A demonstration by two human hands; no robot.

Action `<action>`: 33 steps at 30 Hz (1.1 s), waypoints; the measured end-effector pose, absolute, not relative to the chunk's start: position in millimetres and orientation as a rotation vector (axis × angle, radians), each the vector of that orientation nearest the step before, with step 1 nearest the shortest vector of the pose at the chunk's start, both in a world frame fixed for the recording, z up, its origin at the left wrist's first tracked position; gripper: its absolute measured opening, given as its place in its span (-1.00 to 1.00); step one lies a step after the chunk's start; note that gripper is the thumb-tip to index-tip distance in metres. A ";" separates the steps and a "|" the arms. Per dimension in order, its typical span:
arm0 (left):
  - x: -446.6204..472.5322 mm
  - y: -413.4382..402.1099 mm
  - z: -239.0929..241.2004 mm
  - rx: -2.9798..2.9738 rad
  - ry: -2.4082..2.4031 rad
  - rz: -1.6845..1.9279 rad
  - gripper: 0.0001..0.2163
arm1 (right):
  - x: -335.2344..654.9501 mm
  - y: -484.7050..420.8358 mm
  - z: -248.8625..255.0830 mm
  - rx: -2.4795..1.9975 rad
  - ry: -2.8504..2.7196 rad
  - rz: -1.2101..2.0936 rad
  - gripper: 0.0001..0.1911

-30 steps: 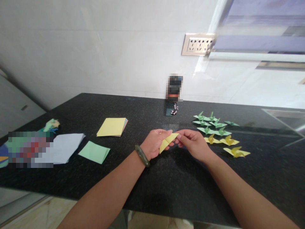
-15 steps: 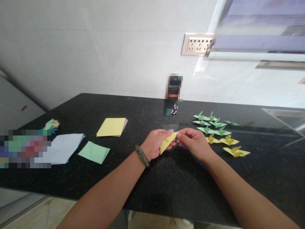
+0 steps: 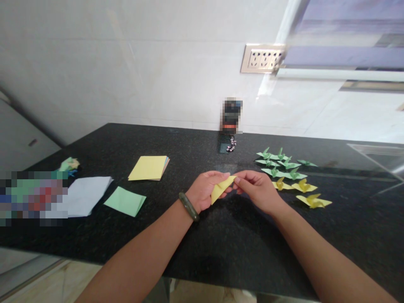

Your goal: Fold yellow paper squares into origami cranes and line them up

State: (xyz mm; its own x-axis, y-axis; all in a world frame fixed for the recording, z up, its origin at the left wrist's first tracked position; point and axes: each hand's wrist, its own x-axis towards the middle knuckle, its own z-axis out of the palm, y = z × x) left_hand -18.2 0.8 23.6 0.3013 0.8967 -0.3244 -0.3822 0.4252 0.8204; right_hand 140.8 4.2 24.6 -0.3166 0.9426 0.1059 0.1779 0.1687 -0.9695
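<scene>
Dark desk (image 3: 189,145) beneath, left hand (image 3: 205,188) and right hand (image 3: 257,189) keep a pinching grip on folded yellow paper (image 3: 222,187), left of the yellow paper birds (image 3: 303,185), barely shifted, so work apparently continues.

Dark counter (image 3: 195,143) bears paper stacks (image 3: 147,168), folded cranes (image 3: 314,202), perhaps a beaded strap (image 3: 232,144)

Left forearm (image 3: 142,248) bare, slanting up and rightward from the lower edge. Right forearm (image 3: 325,244) bare, coming in from the lower right corner, angled up and leftward. Left hand (image 3: 210,187) closed in a grip, thumb laid on top, fingers partly visible beneath. Right hand (image 3: 257,189) in a fingertip pinch, thumb pointing leftward. Hands close together mid-view, forearms spreading apart below.
</scene>
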 end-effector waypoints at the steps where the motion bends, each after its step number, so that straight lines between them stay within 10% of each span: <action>1: -18.2 1.1 23.3 0.698 0.897 0.950 -0.90 | 140.8 3.8 24.6 -1.088 -1.664 1.211 -0.75; 33: -15.2 -2.1 28.5 0.832 1.040 1.005 -0.94 | 132.0 2.7 21.1 -1.156 -1.324 1.447 -0.80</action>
